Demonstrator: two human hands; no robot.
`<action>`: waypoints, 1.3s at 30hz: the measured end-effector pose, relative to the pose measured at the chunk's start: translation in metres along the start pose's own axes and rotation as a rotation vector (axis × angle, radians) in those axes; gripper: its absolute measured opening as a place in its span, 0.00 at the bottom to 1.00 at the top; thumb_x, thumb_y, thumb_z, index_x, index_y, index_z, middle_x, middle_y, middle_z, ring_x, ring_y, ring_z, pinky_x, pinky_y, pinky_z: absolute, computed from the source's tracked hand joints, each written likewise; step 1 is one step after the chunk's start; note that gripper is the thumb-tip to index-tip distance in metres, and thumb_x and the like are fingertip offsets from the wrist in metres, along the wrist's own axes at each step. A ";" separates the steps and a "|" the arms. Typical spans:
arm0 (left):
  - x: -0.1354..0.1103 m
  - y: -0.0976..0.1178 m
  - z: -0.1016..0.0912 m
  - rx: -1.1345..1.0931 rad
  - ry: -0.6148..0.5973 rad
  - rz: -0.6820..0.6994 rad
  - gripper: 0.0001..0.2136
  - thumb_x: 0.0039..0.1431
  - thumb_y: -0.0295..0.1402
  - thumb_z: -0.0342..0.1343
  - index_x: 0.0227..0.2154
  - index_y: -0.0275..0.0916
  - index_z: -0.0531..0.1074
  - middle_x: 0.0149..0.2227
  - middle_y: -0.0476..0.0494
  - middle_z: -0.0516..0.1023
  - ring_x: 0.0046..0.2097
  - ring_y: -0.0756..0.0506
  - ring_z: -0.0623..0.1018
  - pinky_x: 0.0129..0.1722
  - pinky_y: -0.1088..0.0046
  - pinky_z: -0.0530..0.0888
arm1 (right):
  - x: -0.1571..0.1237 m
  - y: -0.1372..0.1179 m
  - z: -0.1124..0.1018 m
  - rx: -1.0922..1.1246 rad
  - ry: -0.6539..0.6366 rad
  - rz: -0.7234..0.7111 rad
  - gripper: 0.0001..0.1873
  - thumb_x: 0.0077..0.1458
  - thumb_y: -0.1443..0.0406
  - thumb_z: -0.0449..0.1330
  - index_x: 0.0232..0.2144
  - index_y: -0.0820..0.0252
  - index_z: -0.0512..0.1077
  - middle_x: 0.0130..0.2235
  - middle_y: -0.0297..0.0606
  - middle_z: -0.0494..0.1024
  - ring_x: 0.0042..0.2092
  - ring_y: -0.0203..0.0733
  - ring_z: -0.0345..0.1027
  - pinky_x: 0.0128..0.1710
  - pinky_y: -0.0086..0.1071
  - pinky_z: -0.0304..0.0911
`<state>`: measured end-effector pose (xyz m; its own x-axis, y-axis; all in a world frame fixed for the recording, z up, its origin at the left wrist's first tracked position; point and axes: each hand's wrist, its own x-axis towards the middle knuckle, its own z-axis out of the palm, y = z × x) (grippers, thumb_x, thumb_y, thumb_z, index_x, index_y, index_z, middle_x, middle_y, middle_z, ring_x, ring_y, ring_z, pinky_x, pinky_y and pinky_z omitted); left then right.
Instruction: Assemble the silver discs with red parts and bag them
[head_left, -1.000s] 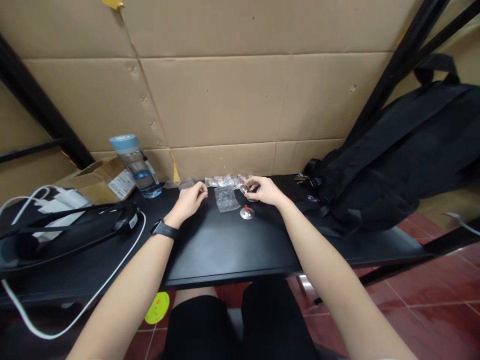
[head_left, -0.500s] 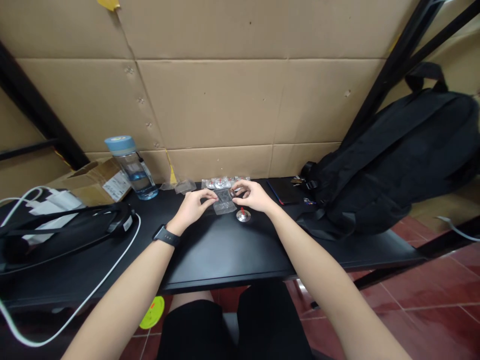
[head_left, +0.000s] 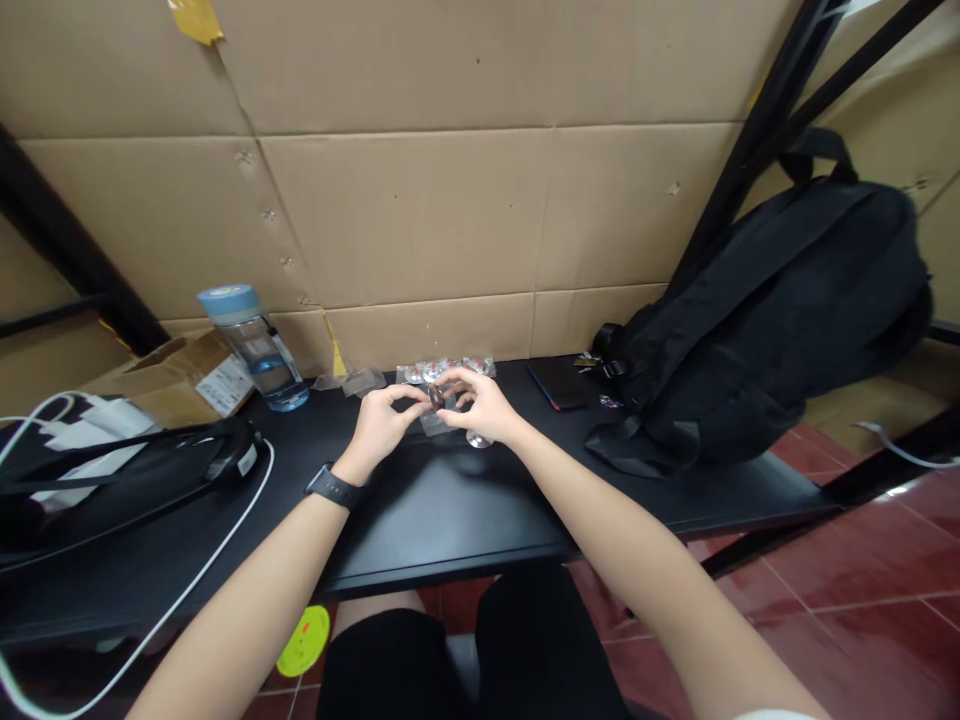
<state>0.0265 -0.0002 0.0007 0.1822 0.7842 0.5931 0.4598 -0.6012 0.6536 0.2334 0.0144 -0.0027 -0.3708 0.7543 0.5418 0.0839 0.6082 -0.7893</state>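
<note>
A small dark, shiny round disc point(head_left: 436, 398) is held up between my two hands over the black table. My right hand point(head_left: 480, 405) grips its edge between thumb and fingers. My left hand point(head_left: 386, 418) is closed in a pinch against the disc's left side. Below the fingers lies a clear plastic bag point(head_left: 433, 425), partly covered by them. A silver round metal piece point(head_left: 478, 439) rests on the table under my right hand, its top hidden. Behind the hands, several silver pieces with red parts sit in clear packets point(head_left: 431, 371).
A water bottle point(head_left: 259, 350) and an open cardboard box point(head_left: 176, 380) stand at the left, near a black case point(head_left: 150, 470) and a white cable point(head_left: 217, 550). More clear plastic point(head_left: 364, 382) lies by the wall. At right are a dark flat pouch point(head_left: 556, 383) and a black backpack point(head_left: 765, 320).
My left hand has let go of the plastic bag, which is now on the table, and has come to the disc. My right hand has moved left with the disc, partly covering the silver piece.
</note>
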 end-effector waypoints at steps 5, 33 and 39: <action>0.001 0.003 0.005 -0.251 0.043 -0.083 0.13 0.53 0.36 0.67 0.39 0.41 0.72 0.34 0.47 0.81 0.39 0.43 0.83 0.45 0.67 0.77 | -0.001 -0.004 0.006 0.021 0.010 -0.005 0.22 0.44 0.66 0.68 0.44 0.56 0.73 0.46 0.38 0.80 0.45 0.44 0.77 0.36 0.31 0.67; -0.008 0.018 0.005 0.118 0.118 0.066 0.08 0.58 0.34 0.63 0.35 0.43 0.68 0.38 0.47 0.81 0.43 0.42 0.82 0.50 0.60 0.72 | 0.000 0.002 0.011 0.242 0.031 0.130 0.21 0.47 0.50 0.71 0.31 0.60 0.73 0.34 0.38 0.81 0.36 0.41 0.76 0.40 0.34 0.70; -0.008 0.019 0.006 0.259 0.133 0.062 0.10 0.58 0.38 0.64 0.36 0.43 0.68 0.37 0.47 0.83 0.46 0.39 0.82 0.55 0.56 0.64 | 0.002 0.000 0.003 0.187 -0.090 0.176 0.23 0.57 0.45 0.62 0.33 0.59 0.72 0.31 0.36 0.79 0.36 0.42 0.76 0.35 0.31 0.68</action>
<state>0.0391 -0.0167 0.0051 0.1097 0.7099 0.6957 0.6610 -0.5748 0.4823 0.2303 0.0151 -0.0028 -0.4475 0.8139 0.3705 -0.0148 0.4075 -0.9131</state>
